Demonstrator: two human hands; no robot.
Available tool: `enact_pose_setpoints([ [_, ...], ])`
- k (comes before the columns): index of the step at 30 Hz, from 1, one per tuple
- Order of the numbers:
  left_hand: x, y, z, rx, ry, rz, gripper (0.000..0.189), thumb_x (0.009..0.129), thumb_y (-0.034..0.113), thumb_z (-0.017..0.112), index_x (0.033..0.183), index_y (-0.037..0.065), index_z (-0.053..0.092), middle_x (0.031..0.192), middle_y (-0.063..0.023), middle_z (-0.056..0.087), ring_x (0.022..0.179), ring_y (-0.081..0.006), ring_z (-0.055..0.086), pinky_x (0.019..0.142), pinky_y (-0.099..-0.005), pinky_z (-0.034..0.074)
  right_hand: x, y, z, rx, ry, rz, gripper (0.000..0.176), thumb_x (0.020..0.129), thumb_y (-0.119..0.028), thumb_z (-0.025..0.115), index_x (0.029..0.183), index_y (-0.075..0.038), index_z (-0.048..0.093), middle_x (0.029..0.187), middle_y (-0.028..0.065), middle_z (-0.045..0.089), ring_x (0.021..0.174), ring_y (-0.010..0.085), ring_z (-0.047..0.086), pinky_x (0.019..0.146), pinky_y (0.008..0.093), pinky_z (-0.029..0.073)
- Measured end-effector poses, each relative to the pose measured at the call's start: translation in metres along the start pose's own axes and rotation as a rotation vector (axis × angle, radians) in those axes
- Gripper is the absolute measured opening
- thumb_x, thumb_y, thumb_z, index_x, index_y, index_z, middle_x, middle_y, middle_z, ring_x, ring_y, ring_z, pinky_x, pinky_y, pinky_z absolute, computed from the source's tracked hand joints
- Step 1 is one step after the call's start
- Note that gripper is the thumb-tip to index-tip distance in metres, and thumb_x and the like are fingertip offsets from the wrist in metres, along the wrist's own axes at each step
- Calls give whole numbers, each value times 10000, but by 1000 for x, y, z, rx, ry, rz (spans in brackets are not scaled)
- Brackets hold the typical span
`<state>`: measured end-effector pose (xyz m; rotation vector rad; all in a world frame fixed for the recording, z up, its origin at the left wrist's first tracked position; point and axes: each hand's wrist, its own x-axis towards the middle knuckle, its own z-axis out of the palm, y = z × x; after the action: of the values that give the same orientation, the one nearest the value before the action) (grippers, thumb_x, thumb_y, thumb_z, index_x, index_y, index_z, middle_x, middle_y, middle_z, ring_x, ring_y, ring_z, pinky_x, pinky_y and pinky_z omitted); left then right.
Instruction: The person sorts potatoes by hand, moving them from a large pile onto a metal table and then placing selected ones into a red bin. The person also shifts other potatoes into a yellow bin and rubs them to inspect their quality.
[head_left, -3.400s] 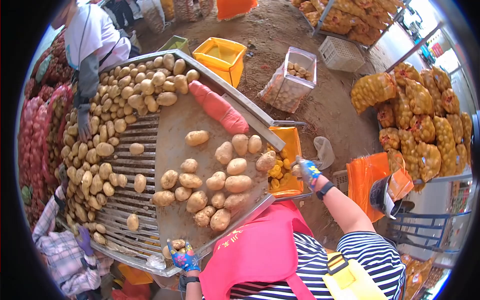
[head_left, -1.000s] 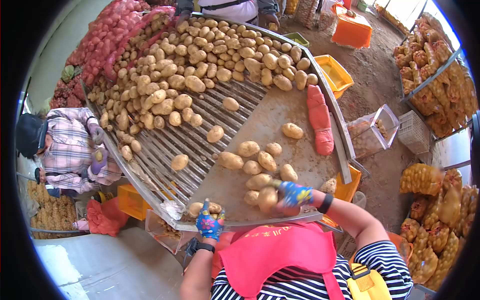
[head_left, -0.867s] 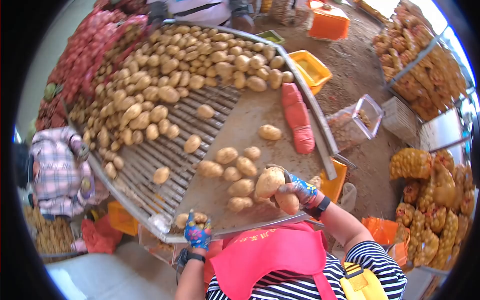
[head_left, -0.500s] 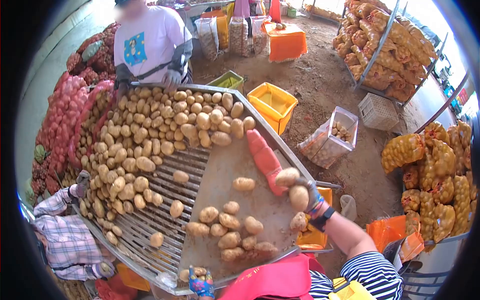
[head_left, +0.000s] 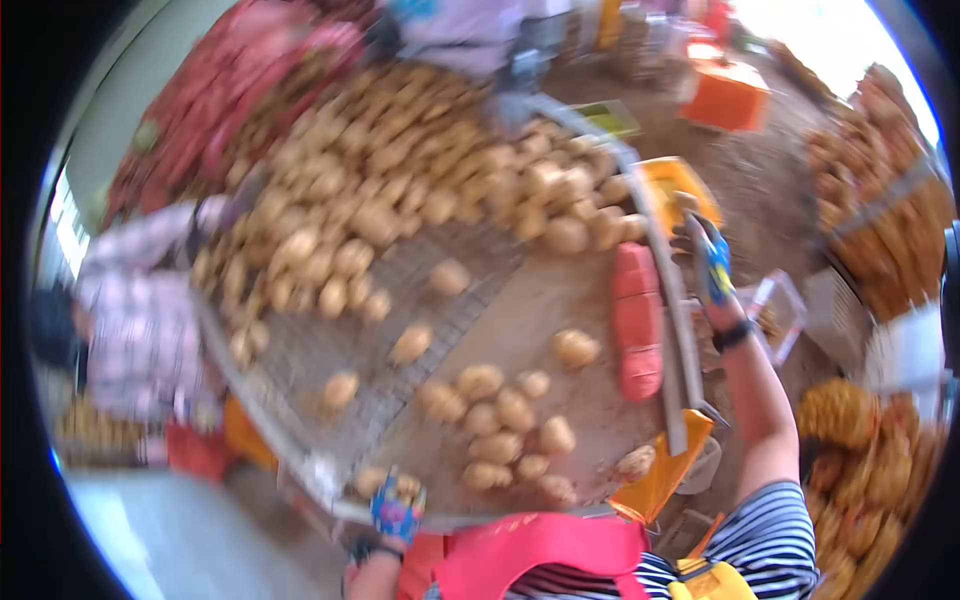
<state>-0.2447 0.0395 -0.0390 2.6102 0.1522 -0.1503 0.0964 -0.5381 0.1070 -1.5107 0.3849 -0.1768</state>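
My right hand (head_left: 712,262), in a blue patterned glove, reaches over the table's right rim with fingers stretched out, blurred by motion. Just beyond its fingertips is a potato (head_left: 685,200), in front of the yellow crate (head_left: 660,178). At the near edge of the sorting table (head_left: 590,400), my left hand (head_left: 397,512) has its gloved fingers around a potato (head_left: 408,487). Another potato (head_left: 368,481) lies beside it. A loose group of potatoes (head_left: 497,447) rests on the flat metal part, with a red padded strip (head_left: 638,320) along the right rim.
A large potato pile (head_left: 400,180) covers the far slatted part. One person in a plaid shirt (head_left: 145,340) works at the left, another in a light shirt (head_left: 455,35) at the far side. Filled net sacks (head_left: 865,480) stand at right. An orange bag (head_left: 665,465) hangs by the near right corner.
My right hand has moved from the table's right side out toward the yellow crate, and the two potatoes are no longer in its grasp. The view has turned and blurred.
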Motion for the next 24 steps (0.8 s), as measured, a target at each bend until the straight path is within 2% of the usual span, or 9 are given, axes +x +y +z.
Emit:
enact_pose_setpoints([
  [4,0,19,-14,146,9,-40,560,774,355,736,1233,97,545,868,-93,634,775,-270,616,691,-407,512,-101,73,117,-424,-785,-307,433,836,-157,686,1246,-42,607,1072,127,666,974,294,650,885,381,518],
  [5,3,23,-13,166,4,-48,645,749,369,764,1290,101,535,891,-105,647,797,-290,634,703,-420,519,-134,63,154,-451,-894,-583,476,791,-162,734,1235,-39,616,1099,172,665,1029,327,641,914,399,509],
  [7,8,26,-15,161,-31,-75,758,711,370,803,1362,108,517,931,-124,662,835,-315,656,721,-430,530,-180,49,219,-895,-1032,-558,675,741,-299,773,1335,-67,550,1311,186,575,1188,342,568,985,426,462],
  [9,8,29,-18,154,-77,-106,814,682,341,826,1393,115,500,964,-138,665,867,-327,665,731,-427,538,-199,92,258,-1100,-957,-874,793,721,-349,780,1403,-78,480,1348,214,531,1217,343,540,1003,429,442],
  [11,6,32,-17,158,-24,-52,785,682,337,824,1370,119,516,943,-131,661,842,-327,659,730,-432,537,-196,113,285,-1210,-1202,-735,806,739,-326,767,1433,-79,440,1332,207,541,1204,328,554,996,417,448],
  [13,9,30,-22,145,0,-41,766,684,359,813,1356,133,524,932,-135,658,827,-335,656,726,-446,532,-194,122,296,-842,-1336,-501,801,758,-299,742,1453,-81,410,1315,183,551,1188,314,566,994,406,452],
  [15,8,34,-24,84,-30,-72,757,691,406,795,1352,158,523,930,-149,656,822,-349,654,718,-468,524,-192,117,270,-55,-1254,-133,776,779,-269,706,1464,-82,392,1296,144,561,1171,300,576,998,399,454],
  [19,7,28,-19,115,-63,-104,724,704,417,796,1327,147,544,897,-137,662,819,-340,660,714,-459,532,-195,69,224,717,-1109,724,820,699,-157,681,1457,-64,384,1295,123,551,1144,285,586,1019,400,453],
  [24,7,21,-8,10,24,-80,700,721,392,798,1309,100,555,906,-141,667,812,-349,667,719,-458,540,-208,75,189,825,-977,729,843,659,-202,696,1434,-38,406,1238,176,582,1112,336,593,961,419,489],
])
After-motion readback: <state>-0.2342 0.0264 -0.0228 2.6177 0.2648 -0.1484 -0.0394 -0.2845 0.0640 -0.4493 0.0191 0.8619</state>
